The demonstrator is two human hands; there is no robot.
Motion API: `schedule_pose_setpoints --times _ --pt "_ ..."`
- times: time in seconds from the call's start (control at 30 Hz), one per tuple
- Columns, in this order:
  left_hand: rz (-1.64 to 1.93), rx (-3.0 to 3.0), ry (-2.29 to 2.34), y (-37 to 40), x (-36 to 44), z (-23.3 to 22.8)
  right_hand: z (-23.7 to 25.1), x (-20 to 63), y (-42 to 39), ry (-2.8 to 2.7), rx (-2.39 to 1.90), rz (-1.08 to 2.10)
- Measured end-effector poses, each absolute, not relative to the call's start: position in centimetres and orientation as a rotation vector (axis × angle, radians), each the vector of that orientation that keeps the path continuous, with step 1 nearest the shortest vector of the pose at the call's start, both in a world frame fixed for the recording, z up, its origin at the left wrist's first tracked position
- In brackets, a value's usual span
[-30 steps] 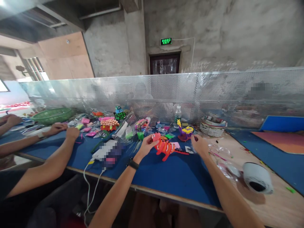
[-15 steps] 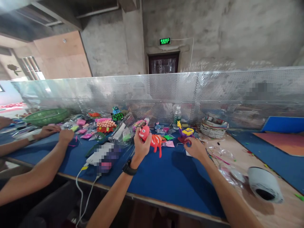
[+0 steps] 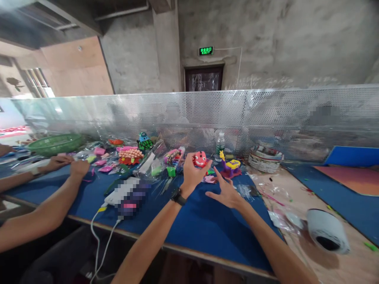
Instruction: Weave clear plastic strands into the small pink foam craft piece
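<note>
My left hand (image 3: 191, 176), with a dark watch on its wrist, is raised over the blue table mat and closed around a red clay animal figure (image 3: 200, 159). The figure's face, with white eyes and a toothy mouth, points toward me; my hand hides most of its body. Just to the right, my right hand (image 3: 226, 192) holds nothing, its thumb and fingers spread apart. Behind that hand stands a purple and yellow clay figure (image 3: 232, 167) with a long neck. Pink packets (image 3: 209, 179) lie under and behind my hands.
At the left, another person's hands (image 3: 78, 169) work near a green basket (image 3: 56, 144). A phone and white power bank (image 3: 121, 191) with cables lie left of my arm. Clay figures (image 3: 130, 156), a water bottle (image 3: 220, 148), a woven basket (image 3: 265, 159) and a white cup-like container (image 3: 327, 228) stand around.
My left hand has moved right and turned the red figure from side-on to face me. My right hand has shifted left and spread its fingers.
</note>
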State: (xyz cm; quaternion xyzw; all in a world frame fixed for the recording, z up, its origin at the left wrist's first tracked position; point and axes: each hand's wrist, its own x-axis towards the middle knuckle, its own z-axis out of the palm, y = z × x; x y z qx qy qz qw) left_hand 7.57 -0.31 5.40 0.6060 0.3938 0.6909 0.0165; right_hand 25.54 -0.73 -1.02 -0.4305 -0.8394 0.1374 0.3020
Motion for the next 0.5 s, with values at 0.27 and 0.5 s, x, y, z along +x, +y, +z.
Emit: schedule_pose_setpoints --times 0.27,0.5 --pt "1.721 2.160 1.017 -0.7 9.5 2.2 -1.6 24.1 -0.5 -2.077 -1.477 0.136" --pt "1.535 2.308 0.867 -1.8 8.6 2.4 -1.7 25.2 -0.2 -2.052 -1.561 -0.040"
